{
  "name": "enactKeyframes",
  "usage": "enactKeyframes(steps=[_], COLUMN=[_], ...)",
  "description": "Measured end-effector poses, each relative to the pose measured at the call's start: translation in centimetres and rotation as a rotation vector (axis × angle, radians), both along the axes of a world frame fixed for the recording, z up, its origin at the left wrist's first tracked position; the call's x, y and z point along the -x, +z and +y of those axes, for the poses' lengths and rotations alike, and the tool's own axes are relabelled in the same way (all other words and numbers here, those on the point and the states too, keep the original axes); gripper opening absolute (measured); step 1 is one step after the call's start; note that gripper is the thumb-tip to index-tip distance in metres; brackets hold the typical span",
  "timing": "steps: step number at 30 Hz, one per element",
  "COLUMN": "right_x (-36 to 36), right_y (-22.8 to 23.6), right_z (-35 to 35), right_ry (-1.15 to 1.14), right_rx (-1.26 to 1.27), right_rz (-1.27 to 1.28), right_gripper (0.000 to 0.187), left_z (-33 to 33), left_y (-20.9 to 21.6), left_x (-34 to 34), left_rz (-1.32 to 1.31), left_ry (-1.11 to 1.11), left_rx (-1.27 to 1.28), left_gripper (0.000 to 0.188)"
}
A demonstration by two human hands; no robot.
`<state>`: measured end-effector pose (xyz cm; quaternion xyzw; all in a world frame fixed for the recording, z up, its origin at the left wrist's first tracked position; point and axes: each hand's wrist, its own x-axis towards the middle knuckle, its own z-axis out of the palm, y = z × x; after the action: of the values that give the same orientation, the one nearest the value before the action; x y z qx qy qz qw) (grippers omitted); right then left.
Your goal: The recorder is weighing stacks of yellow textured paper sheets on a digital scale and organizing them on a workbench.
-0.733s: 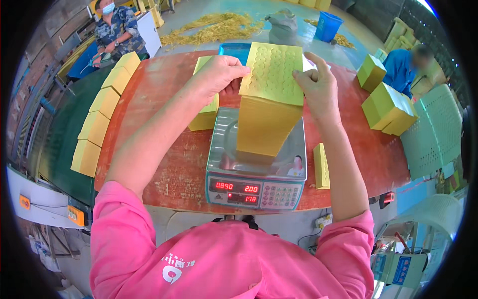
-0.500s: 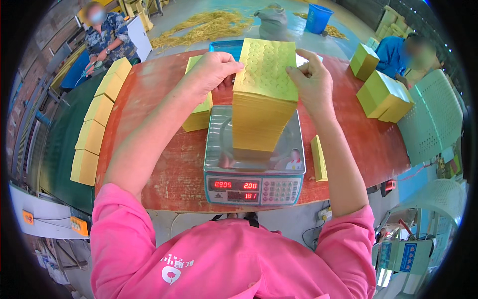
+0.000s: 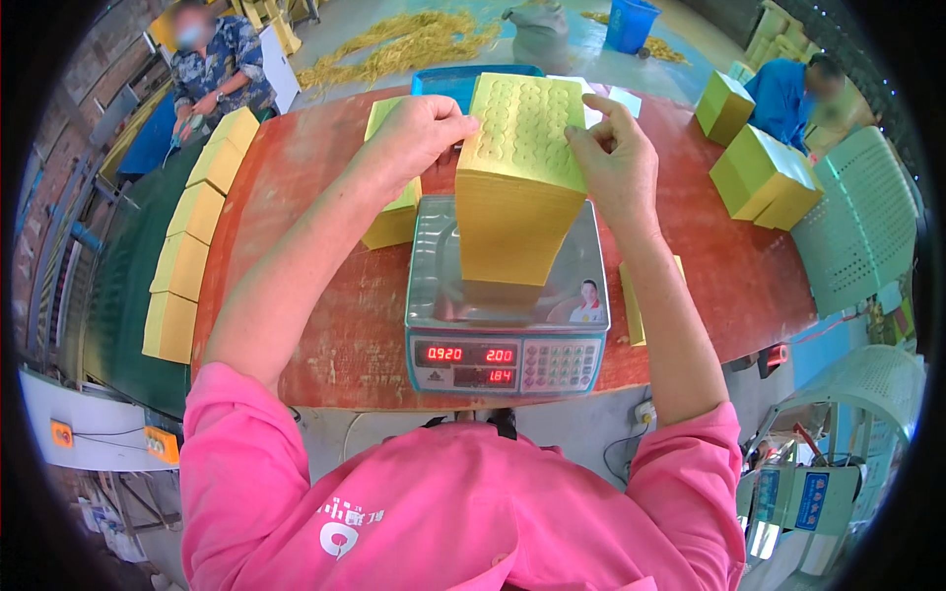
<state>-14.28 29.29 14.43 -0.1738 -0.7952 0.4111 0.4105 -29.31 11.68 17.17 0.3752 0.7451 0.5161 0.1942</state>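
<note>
A tall stack of yellow paper sheets [image 3: 512, 231] with rows of round stamped marks on top stands on the metal pan of a digital scale [image 3: 579, 261]. My left hand [image 3: 422, 138] is at the upper left edge of the stack, thumb and forefinger pressed together against it. At the upper right edge, my right hand [image 3: 621, 163] touches the paper with bent thumb and forefinger. Between them, the two hands hold the stack's top. The scale's red digits are lit on its front panel. Another yellow paper stack [image 3: 396, 217] stands behind my left wrist, partly hidden.
A row of yellow paper blocks [image 3: 187, 236] lines the left of the red table [image 3: 296, 335]. A narrow yellow bundle [image 3: 633, 305] lies beside the scale, partly behind my right forearm. A blue tray [image 3: 443, 84] sits beyond. Co-workers sit at far left and right; more yellow stacks [image 3: 754, 182] stand right.
The stack's sides look straighter and its top sheets more even. The scale's lit reading has risen slightly. My hands stay at the same edges, and the view has shifted a little.
</note>
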Motion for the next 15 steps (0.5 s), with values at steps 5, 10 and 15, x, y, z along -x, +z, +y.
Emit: enactKeyframes(steps=[5, 10, 15], right_x=[0.5, -0.2, -2.9], right_y=[-0.2, -1.4, -2.4], right_z=[-0.3, 0.7, 0.4], right_ry=[-0.026, -0.004, 0.053], right_rx=[-0.043, 0.040, 0.251], right_rz=[0.016, 0.057, 0.195], right_gripper=[0.034, 0.027, 0.024], left_z=[-0.2, -1.2, -6.8], left_y=[-1.6, -2.1, -4.4], left_x=[1.0, -1.1, -3.0], left_rz=[0.108, 0.144, -0.093], left_ry=[0.030, 0.117, 0.262], left_rx=[-0.051, -0.093, -0.200], left_gripper=[0.029, 0.027, 0.023])
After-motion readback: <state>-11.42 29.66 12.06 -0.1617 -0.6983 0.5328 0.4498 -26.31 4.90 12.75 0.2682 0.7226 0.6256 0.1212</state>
